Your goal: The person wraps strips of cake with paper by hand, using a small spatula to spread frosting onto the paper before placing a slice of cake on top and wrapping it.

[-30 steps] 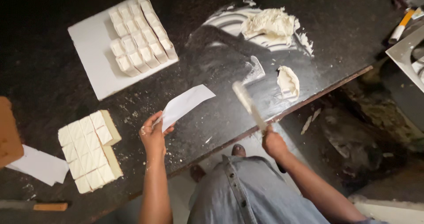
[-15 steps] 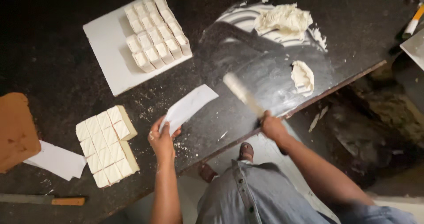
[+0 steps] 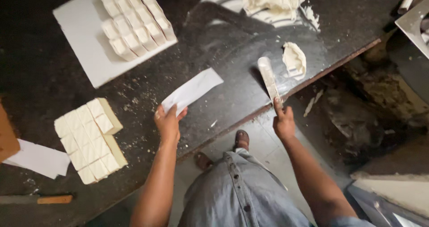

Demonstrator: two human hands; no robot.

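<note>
Scraper (image 3: 269,78) lowered onto counter, right hand (image 3: 283,122) grip closed on it, left hand (image 3: 168,123) pinching one paper slip (image 3: 192,90)

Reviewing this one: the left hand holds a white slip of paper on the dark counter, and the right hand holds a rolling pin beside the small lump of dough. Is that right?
Not quite. The head view shows the right hand holding a flat, paste-smeared scraper blade, not a rolling pin. The rest stands: the left hand holds the white slip of paper on the dark counter, and the blade lies beside the small lump of dough.

workshop: dusty dark bench (image 3: 53,75), plaster blocks (image 3: 89,140).
</note>
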